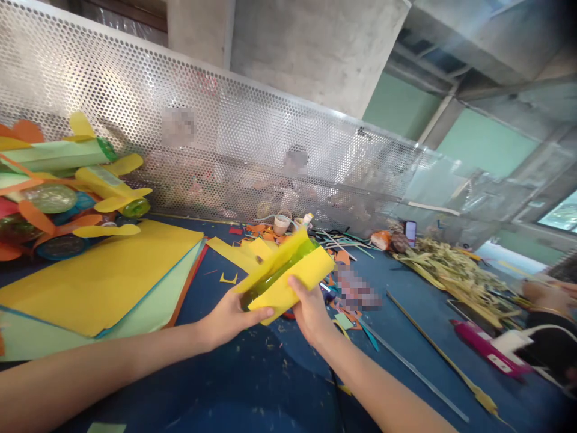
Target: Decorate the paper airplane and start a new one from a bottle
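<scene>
A sheet of yellow paper (311, 270) is bent around a green see-through plastic bottle (276, 276), with a gap along the top where the bottle shows. My left hand (229, 325) grips the near left end, its thumb lying on the paper's lower edge. On the other side my right hand (311, 310) is closed on the paper, thumb on top and fingers hidden underneath. The wrapped bottle is held tilted above the blue tabletop (216, 385). Yellow paper offcuts (234, 255) lie just behind it.
Coloured sheets (103, 276) are stacked at left, below several paper-and-bottle models (108, 180). A perforated metal panel (252, 132) borders the back. At right lie a thin stick (433, 343), a magenta power strip (491, 349) and dried husks (455, 264), near another person's hand (545, 294).
</scene>
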The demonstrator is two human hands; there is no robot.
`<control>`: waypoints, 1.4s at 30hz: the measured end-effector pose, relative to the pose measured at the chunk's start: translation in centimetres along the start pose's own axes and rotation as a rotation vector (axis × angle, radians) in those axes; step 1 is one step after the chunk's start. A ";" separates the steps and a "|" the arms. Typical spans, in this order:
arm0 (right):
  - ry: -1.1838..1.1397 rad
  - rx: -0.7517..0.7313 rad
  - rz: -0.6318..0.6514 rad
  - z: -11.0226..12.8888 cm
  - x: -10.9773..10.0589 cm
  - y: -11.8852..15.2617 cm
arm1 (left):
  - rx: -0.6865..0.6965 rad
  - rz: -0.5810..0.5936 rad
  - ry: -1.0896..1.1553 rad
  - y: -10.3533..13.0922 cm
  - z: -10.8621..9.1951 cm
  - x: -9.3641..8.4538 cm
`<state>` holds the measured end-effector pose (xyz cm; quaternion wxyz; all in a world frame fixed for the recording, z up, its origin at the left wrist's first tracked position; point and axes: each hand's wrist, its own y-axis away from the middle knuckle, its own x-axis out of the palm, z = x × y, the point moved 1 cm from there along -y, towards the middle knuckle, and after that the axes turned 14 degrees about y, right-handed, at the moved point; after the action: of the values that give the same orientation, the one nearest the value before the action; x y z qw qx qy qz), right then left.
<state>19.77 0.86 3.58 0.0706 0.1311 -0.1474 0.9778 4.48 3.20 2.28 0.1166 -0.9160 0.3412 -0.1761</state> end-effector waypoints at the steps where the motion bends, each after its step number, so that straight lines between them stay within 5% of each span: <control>1: 0.007 0.002 -0.013 0.0 0.0 0.1 | 0.015 -0.007 -0.027 0.1 0.0 0.0; 10: -0.041 0.034 -0.062 0.4 0.2 0.1 | 0.129 -0.002 -0.205 0.2 0.7 -0.1; 16: -0.044 0.040 -0.154 0.4 0.1 -0.3 | 0.303 0.108 -0.543 0.1 0.9 -0.7; 42: -0.012 0.037 -0.188 0.6 0.5 0.2 | 0.543 0.313 -1.115 0.3 0.0 -1.4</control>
<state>19.44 0.56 4.20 0.1587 0.1513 -0.1167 0.9687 3.29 3.90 1.82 0.5290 -0.7472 0.3021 0.2657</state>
